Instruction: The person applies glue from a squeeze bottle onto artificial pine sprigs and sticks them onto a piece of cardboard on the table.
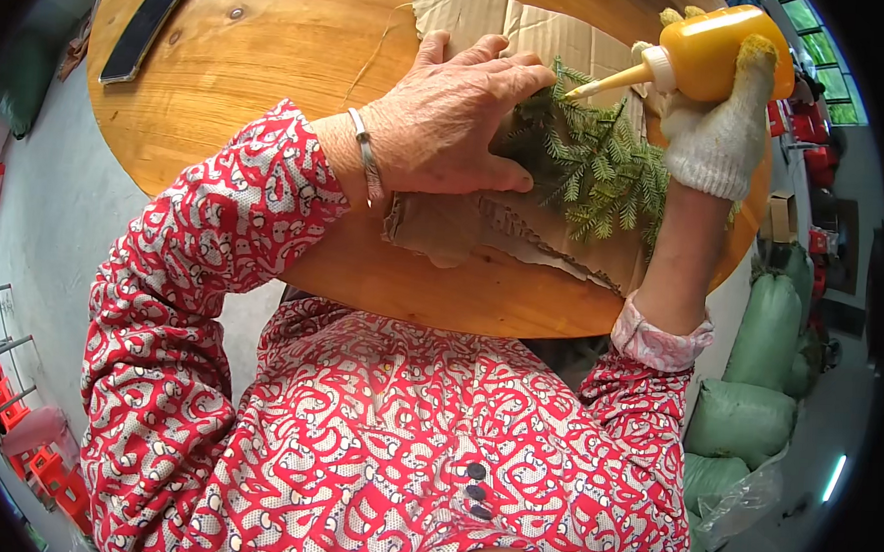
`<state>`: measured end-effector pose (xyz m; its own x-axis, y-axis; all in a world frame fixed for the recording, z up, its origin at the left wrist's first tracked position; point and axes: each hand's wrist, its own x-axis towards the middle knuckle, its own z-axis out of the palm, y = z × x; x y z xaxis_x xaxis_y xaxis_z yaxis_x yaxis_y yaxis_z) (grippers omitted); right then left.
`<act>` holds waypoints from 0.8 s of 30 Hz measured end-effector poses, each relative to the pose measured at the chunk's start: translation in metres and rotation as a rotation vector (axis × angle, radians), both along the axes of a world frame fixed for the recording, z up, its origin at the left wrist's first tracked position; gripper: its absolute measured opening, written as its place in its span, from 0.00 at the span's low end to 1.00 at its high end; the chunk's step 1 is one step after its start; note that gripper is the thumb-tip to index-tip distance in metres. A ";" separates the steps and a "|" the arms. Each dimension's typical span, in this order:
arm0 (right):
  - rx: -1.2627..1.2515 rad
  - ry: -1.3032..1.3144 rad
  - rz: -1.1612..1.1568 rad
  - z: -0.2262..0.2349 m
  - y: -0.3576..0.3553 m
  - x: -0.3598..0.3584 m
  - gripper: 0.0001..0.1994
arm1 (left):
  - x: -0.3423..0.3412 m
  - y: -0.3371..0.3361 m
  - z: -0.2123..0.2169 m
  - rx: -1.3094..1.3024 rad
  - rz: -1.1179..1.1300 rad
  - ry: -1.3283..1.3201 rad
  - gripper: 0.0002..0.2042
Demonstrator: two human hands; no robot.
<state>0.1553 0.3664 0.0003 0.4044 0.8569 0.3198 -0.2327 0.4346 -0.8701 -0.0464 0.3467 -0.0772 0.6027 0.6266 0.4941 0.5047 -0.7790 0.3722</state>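
My right hand point(715, 130), in a whitish knitted glove with yellow-stained fingers, grips a yellow squeeze bottle point(719, 53). The bottle is tilted, its long nozzle pointing left and down. Its pale tip is at the upper edge of a green artificial fir sprig point(607, 170). My left hand point(460, 117) is bare, fingers spread and thumb apart, lying beside the sprig's left side. Between its thumb and index finger a dark flat patch point(529, 136) shows; I cannot tell what it is. Sprig and hand are over torn brown cardboard point(444, 231) on the table.
The round wooden table point(203, 74) has a dark phone-like slab point(150, 26) at its far left and a thin string on it. Stuffed green sacks point(744, 422) line the floor at right. Red plastic stools point(52, 470) stand at lower left.
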 end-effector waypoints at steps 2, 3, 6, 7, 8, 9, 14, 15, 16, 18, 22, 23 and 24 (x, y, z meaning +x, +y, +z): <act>-0.004 -0.008 -0.005 -0.001 0.000 0.003 0.28 | 0.000 0.000 -0.002 -0.002 -0.004 -0.005 0.35; -0.006 -0.012 -0.007 -0.001 0.001 0.005 0.29 | 0.000 0.000 -0.003 -0.003 -0.005 -0.007 0.35; -0.001 -0.024 -0.005 -0.003 0.002 0.006 0.29 | 0.001 0.000 -0.006 0.000 -0.004 -0.012 0.35; 0.005 -0.030 0.001 -0.003 0.002 0.007 0.28 | 0.001 0.000 -0.007 0.003 0.000 -0.013 0.35; 0.011 -0.036 0.007 -0.004 0.002 0.007 0.28 | 0.001 -0.001 -0.008 0.005 0.005 -0.014 0.35; 0.018 -0.043 0.013 -0.005 0.002 0.007 0.28 | 0.001 -0.001 -0.009 0.008 0.009 -0.015 0.35; 0.033 0.006 0.094 -0.009 0.002 0.011 0.29 | 0.001 -0.002 -0.010 -0.012 0.008 0.002 0.35; 0.033 0.005 0.094 -0.010 0.002 0.010 0.29 | 0.001 -0.002 -0.010 -0.012 0.008 0.001 0.35; 0.031 -0.006 0.067 -0.009 0.001 0.007 0.29 | 0.001 -0.002 -0.011 -0.006 0.012 0.002 0.35; 0.028 -0.030 0.014 -0.009 -0.001 0.000 0.29 | 0.002 -0.002 -0.012 0.007 0.017 0.004 0.35; 0.022 -0.023 0.026 -0.009 0.002 0.011 0.28 | 0.003 -0.001 -0.012 0.007 0.016 0.010 0.35; 0.019 -0.014 0.045 -0.010 0.004 0.015 0.28 | 0.004 -0.001 -0.012 0.004 0.014 0.012 0.35; 0.016 -0.004 0.065 -0.010 0.004 0.018 0.28 | 0.004 0.000 -0.012 0.000 0.012 0.015 0.35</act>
